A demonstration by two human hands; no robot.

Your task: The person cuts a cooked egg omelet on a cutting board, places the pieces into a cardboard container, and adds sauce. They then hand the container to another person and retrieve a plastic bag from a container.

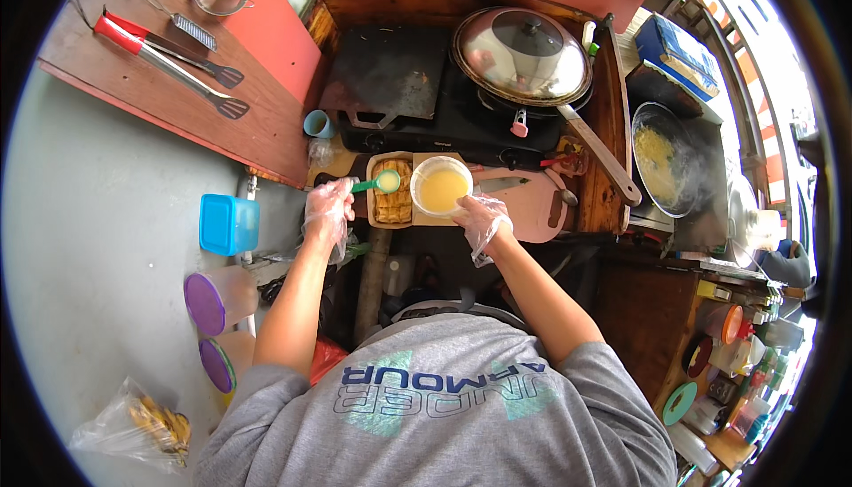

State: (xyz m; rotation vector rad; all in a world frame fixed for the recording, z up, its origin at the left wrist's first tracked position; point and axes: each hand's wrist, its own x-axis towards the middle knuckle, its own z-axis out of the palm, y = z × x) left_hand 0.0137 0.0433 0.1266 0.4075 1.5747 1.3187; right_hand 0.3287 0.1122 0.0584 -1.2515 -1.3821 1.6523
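Note:
My left hand (330, 209), in a clear plastic glove, grips the handle of a green measuring spoon (387, 181). The spoon's bowl holds a pale yellow substance and is above sliced golden-brown food (393, 206) in an open cardboard box (389, 224). In my gloved right hand (484, 216) is the rim of a round plastic tub (415, 187) of yellow liquid, held over the box's lid side. Right of the tub, a knife (496, 184) lies on a pink cutting board (532, 211).
Behind the box stands a gas stove (446, 146) with a flat griddle (383, 71) and a lidded pan (526, 61), whose long handle (602, 154) reaches right. A blue cup (319, 124) is at the left. Food steams in a pan (659, 161) at far right.

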